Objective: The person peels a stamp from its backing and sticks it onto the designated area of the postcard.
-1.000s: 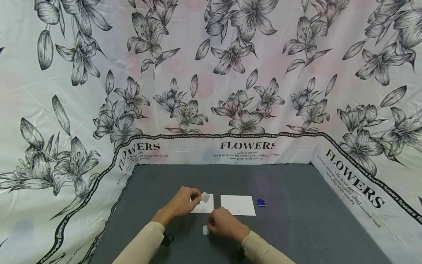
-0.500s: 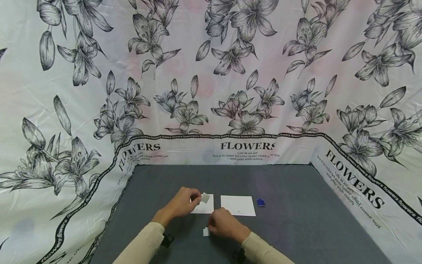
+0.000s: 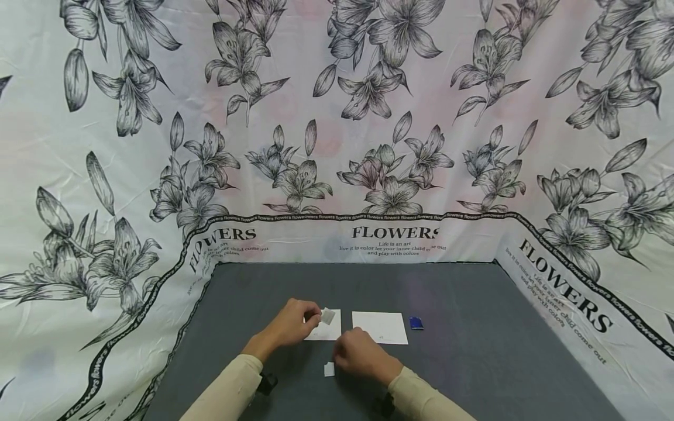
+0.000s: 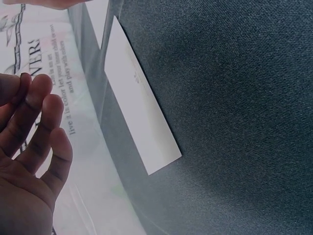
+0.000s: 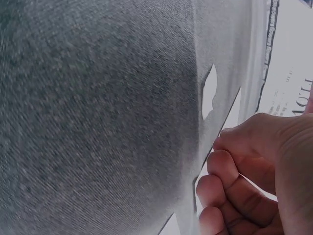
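My left hand (image 3: 295, 320) pinches a small pale square piece (image 3: 327, 316) between thumb and fingertips, above the left white card (image 3: 323, 333). In the left wrist view the fingers are bent, and the piece itself cannot be made out. My right hand (image 3: 363, 355) is low over the table, in front of the gap between the cards, with its fingers curled and nothing visible in them. Just left of it lies a small white piece (image 3: 329, 369), apart from the fingertips. The right wrist view shows this white piece (image 5: 209, 93) on the cloth beyond the thumb.
The right white card (image 3: 380, 327), with faint small print near its front edge, lies beside the left one. A small blue packet (image 3: 416, 323) is to its right. Dark grey cloth (image 3: 474, 362) covers the table, and a flower-printed curtain (image 3: 395, 240) encloses its back and sides.
My right hand has shifted very slightly right and up from the small white piece, which now lies a touch nearer me. The left hand and its pale piece have hardly moved.
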The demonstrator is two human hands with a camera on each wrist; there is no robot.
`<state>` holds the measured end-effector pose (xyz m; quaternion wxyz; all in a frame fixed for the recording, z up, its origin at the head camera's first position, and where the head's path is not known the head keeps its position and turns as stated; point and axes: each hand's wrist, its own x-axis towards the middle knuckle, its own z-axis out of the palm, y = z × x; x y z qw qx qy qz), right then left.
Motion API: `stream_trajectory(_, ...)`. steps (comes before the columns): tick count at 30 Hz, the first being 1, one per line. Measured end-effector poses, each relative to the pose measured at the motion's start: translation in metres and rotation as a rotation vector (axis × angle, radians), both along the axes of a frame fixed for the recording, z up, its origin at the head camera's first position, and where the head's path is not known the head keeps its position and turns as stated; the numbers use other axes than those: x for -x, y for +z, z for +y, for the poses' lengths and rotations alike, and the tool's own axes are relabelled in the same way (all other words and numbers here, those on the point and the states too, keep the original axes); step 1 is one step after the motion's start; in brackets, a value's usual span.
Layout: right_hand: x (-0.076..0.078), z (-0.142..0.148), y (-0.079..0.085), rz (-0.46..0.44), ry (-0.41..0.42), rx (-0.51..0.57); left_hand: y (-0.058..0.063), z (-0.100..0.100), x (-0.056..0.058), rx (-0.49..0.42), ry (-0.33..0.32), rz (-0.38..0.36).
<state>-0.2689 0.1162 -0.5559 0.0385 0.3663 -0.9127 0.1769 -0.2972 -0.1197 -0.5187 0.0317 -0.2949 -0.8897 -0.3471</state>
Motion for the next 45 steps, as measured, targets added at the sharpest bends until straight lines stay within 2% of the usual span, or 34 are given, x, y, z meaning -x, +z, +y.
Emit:
stream_trajectory(14, 0.009, 0.004, 0.02, 0.092, -0.003, -0.018, -0.001, 0.001, 0.001, 0.002, -0.007, 0.022)
stream_trajectory(31, 0.016, 0.011, 0.044, 0.121, 0.01, 0.019, -0.004, 0.001, 0.001, 0.009, -0.013, 0.014)
stream_trajectory(45, 0.021, 0.009, 0.053, 0.142, -0.018, 0.044, -0.005, 0.004, 0.003, 0.011, -0.023, 0.015)
